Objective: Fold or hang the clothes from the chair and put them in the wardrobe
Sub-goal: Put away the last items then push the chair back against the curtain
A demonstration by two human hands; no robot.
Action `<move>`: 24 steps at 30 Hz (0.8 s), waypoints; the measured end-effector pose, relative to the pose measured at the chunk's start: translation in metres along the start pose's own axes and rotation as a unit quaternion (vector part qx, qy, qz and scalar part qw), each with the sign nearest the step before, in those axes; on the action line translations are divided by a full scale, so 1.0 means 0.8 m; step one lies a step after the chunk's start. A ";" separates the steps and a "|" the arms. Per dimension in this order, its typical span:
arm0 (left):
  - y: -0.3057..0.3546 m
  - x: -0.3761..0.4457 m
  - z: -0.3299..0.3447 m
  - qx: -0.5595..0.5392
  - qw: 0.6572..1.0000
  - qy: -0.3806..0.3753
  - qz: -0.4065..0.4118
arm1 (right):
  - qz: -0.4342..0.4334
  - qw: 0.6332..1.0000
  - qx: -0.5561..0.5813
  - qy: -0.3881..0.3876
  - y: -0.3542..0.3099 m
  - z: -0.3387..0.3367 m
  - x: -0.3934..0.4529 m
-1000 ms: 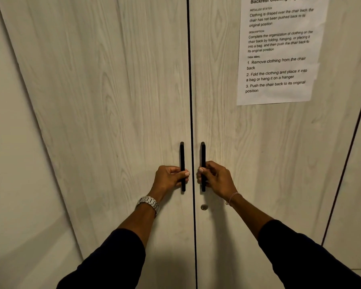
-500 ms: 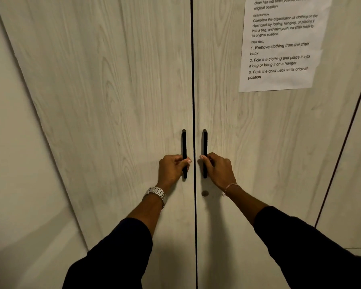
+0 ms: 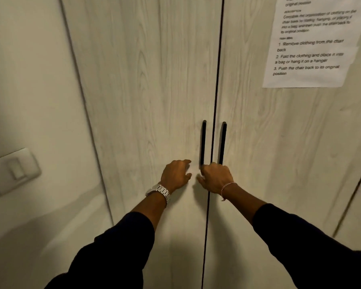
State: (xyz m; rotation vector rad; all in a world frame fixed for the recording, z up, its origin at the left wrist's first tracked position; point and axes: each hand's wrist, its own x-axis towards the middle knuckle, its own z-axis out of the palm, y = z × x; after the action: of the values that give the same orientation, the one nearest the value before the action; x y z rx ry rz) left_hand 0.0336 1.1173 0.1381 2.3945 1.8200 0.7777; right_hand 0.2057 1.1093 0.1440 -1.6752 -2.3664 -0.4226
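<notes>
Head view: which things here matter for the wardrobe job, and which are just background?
Job:
- left door
- right door
- left handle
- right handle
- left hand
- right hand

Background:
- instruction sheet
- wall switch
- watch
- bracelet

Just beyond the left hand (image 3: 176,174), the pale, wood-grain wardrobe doors (image 3: 150,84) look matt and smooth. The two slim black bar handles (image 3: 203,142) above the knuckles look matt too. A shiny metal link watch (image 3: 159,191) circles that wrist; a thin chain bracelet (image 3: 227,187) circles the other. Up right hangs a white paper sheet (image 3: 313,44), slightly creased. The dark sleeves (image 3: 113,253) are soft cloth.
</notes>
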 end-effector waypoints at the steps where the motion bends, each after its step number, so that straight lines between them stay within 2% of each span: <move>1: 0.000 -0.008 -0.001 0.017 1.000 -0.014 -0.012 | -0.031 0.999 0.034 -0.020 -0.005 0.006 0.003; 3: -0.008 -0.032 -0.005 0.047 0.997 -0.039 -0.045 | -0.088 0.990 0.095 -0.063 -0.025 0.018 0.007; 7: -0.030 -0.091 -0.008 0.092 0.985 -0.074 -0.124 | -0.169 0.973 0.129 -0.088 -0.066 0.036 -0.004; 14: -0.042 -0.211 -0.019 0.122 0.962 -0.051 -0.238 | -0.285 0.938 0.157 -0.118 -0.133 0.047 -0.038; 19: -0.030 -0.312 -0.037 0.104 0.937 -0.028 -0.331 | -0.391 0.893 0.173 -0.141 -0.207 0.039 -0.087; 24: -0.011 -0.439 -0.071 0.098 0.894 0.004 -0.437 | -0.501 0.831 0.178 -0.161 -0.310 0.011 -0.164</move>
State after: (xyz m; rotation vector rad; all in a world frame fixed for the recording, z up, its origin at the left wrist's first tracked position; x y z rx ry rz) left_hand -0.0633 0.7847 0.0565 1.3235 2.7003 0.4951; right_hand 0.0154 0.9193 0.0646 -0.2350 -3.1504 0.1980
